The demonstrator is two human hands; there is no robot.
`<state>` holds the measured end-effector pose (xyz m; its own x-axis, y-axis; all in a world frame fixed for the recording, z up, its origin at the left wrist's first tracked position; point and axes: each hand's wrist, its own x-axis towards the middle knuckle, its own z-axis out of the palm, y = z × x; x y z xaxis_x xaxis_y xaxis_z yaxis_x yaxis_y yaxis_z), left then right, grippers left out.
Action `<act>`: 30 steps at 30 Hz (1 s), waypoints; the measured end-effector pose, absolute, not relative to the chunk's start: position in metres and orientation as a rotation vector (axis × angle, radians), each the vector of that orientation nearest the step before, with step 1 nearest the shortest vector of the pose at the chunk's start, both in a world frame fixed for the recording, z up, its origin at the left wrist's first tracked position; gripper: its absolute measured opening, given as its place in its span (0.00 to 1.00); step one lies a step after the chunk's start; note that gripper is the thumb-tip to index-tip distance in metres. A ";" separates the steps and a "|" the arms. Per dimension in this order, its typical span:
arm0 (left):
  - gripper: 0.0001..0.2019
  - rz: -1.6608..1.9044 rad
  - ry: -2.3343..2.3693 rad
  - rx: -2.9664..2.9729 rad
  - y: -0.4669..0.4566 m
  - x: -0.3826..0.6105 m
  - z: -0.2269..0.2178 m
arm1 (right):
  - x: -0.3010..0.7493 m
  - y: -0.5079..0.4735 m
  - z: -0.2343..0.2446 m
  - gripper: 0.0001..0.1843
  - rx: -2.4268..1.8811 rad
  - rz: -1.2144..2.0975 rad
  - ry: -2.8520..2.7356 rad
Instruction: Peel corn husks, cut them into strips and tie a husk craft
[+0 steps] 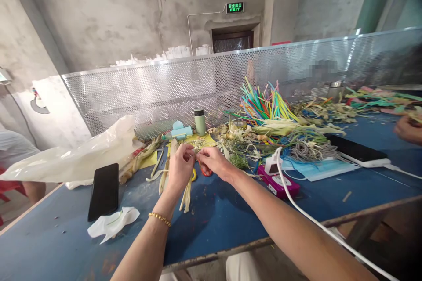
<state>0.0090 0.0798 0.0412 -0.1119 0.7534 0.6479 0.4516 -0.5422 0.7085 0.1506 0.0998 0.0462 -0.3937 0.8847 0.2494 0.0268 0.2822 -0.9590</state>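
Over the blue table point(211, 228), my two hands come together, fingertips almost meeting. My left hand point(181, 164), with a gold bead bracelet point(160, 218) on its wrist, is closed in a pinch on pale dry husk strips point(186, 197) that hang down below it. Pinched shut beside it is my right hand point(214, 161); whatever lies between its fingertips is too small to make out. A red-orange loop point(207, 173), perhaps a scissor handle, shows just under the right hand. A yellow loop point(194, 174) sits between the hands, partly hidden.
Beyond the hands lie dried husks point(237, 136) and colourful pipe cleaners point(263, 103). A green tumbler point(199, 122) stands behind. Left are a black phone point(103, 191), tissue point(114, 223) and plastic bag point(99, 151). A purple box point(280, 184), white cable point(306, 217) and another person's hand point(409, 129) are right.
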 end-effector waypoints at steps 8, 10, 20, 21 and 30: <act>0.08 1.672 1.526 2.124 0.072 0.012 0.047 | 0.152 0.102 0.046 0.14 -0.810 1.260 -1.647; 0.07 1.663 1.535 2.063 0.072 0.011 0.048 | 0.154 0.102 0.047 0.14 -0.809 1.207 -1.680; 0.09 1.458 1.302 1.775 0.074 -0.001 0.052 | 0.161 0.101 0.059 0.06 -0.741 0.404 -2.027; 0.11 1.420 1.256 1.734 0.073 -0.002 0.053 | 0.161 0.101 0.060 0.07 -0.744 0.392 -2.036; 0.10 1.327 1.284 1.805 0.072 -0.002 0.055 | 0.165 0.099 0.062 0.08 -0.779 0.493 -2.069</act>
<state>-0.0019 0.0719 0.0547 0.0555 0.9148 0.4001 0.3693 -0.3911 0.8430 0.1649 0.0992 0.0625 -0.4462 0.6825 0.5789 0.3480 0.7283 -0.5903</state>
